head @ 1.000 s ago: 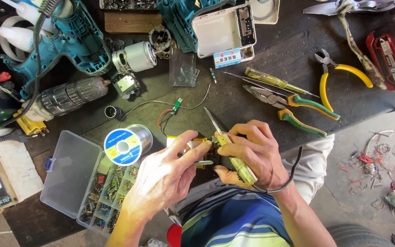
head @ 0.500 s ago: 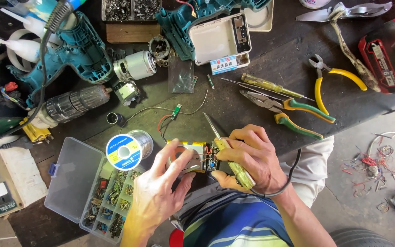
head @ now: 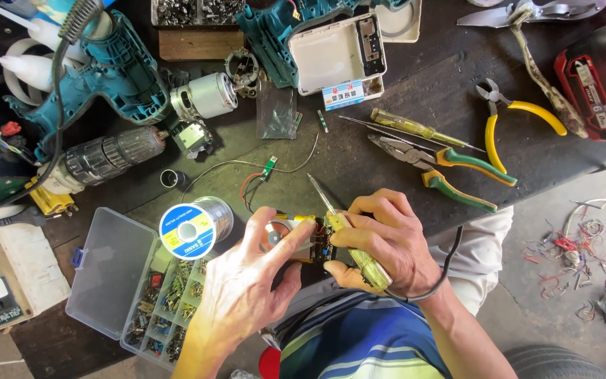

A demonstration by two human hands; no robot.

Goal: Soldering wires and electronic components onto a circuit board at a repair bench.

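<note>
My right hand [head: 387, 242] grips a yellow-handled soldering iron [head: 351, 235], its metal tip pointing up and away over the bench. My left hand [head: 247, 288] holds a small yellow-wrapped battery pack with a circuit board [head: 303, 238] between thumb and fingers, right against the iron's handle. Red and black wires run from the pack to a tiny green board [head: 269, 167]. A spool of solder wire [head: 194, 226] stands just left of my left hand.
A clear parts box [head: 117, 288] lies open at the lower left. Teal drill housing [head: 117, 74], a motor [head: 208, 95] and a chuck [head: 110, 156] sit at the upper left. Pliers [head: 443, 168], a screwdriver [head: 412, 128], yellow cutters [head: 510, 119] and a white case [head: 338, 49] lie farther back.
Both hands have stayed over the battery pack; the left fingers have shifted a little on it. The camera view has drifted slightly.
</note>
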